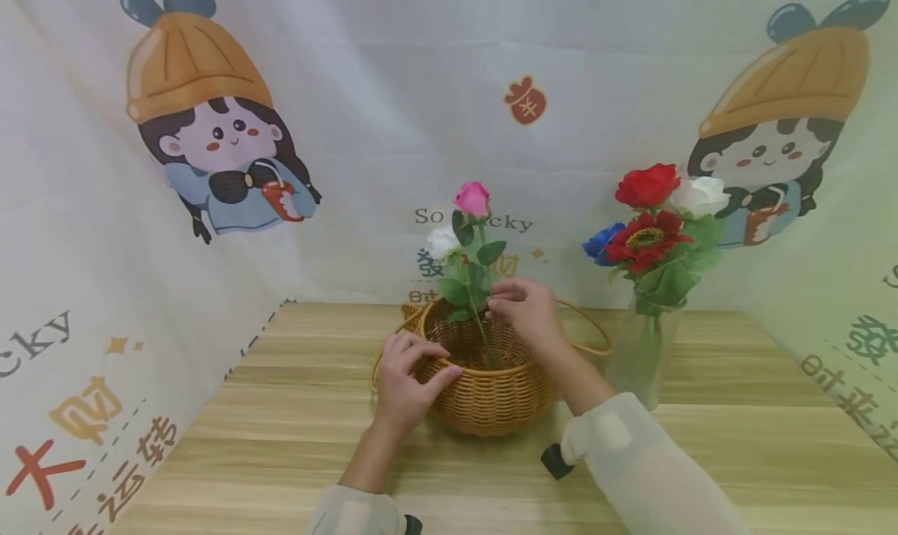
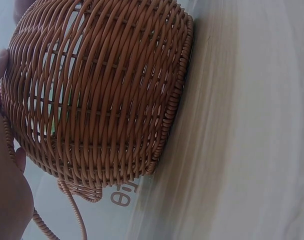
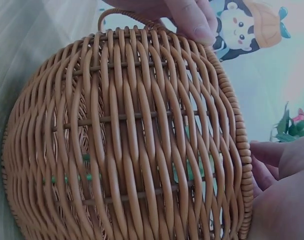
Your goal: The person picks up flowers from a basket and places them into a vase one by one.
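Note:
A round wicker basket (image 1: 487,402) stands on the table, with its woven wall large in both wrist views. My left hand (image 1: 407,383) grips the basket's near-left rim, thumb and fingers over the edge. Inside the basket stand a pink rose (image 1: 472,199) and a white flower (image 1: 443,243), stems down and green leaves above the rim. My right hand (image 1: 529,317) reaches over the right side of the rim and pinches the pink rose's stem, just below its leaves. In the right wrist view, the basket rim hides part of the right fingers (image 3: 264,172).
Right of the basket, a clear vase (image 1: 641,356) holds a red rose (image 1: 647,186), a red daisy-like flower (image 1: 647,240), a blue flower (image 1: 603,243) and a white flower (image 1: 701,196). A loop handle (image 1: 596,328) sticks out toward the vase. Printed cloth (image 1: 393,129) hangs behind the wooden table (image 1: 281,410).

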{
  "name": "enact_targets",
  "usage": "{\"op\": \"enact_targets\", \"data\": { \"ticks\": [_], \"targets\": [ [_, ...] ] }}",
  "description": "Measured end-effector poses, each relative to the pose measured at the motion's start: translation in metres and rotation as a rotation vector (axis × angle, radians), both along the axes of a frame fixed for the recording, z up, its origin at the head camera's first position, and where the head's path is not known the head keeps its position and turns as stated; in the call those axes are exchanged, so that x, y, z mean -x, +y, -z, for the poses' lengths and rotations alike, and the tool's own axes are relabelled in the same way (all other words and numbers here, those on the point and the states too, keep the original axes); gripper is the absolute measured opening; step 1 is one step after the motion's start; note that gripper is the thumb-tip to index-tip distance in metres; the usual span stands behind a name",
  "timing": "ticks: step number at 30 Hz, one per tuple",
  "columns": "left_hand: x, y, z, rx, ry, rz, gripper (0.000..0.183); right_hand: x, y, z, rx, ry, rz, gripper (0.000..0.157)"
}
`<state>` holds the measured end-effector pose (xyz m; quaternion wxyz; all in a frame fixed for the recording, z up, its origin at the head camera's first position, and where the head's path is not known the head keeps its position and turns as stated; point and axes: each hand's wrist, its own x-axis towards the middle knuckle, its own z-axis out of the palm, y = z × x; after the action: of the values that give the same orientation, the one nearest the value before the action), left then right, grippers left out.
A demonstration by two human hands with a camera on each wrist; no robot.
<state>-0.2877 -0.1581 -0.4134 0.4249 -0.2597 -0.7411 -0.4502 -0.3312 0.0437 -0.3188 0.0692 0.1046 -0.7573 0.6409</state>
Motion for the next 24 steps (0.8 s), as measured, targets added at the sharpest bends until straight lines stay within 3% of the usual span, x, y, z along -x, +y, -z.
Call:
{"op": "enact_targets", "data": {
  "ticks": [12, 24],
  "targets": [
    [-0.001, 0.002, 0.0, -0.004, -0.02, -0.005, 0.02, -0.015, 0.015, -0.009, 0.127, 0.041, 0.074, 0.024],
    [0.0, 0.001, 0.002, -0.003, 0.003, 0.006, 0.037, -0.025, 0.036, -0.026, 0.205, 0.265, 0.268, 0.022]
  ]
}}
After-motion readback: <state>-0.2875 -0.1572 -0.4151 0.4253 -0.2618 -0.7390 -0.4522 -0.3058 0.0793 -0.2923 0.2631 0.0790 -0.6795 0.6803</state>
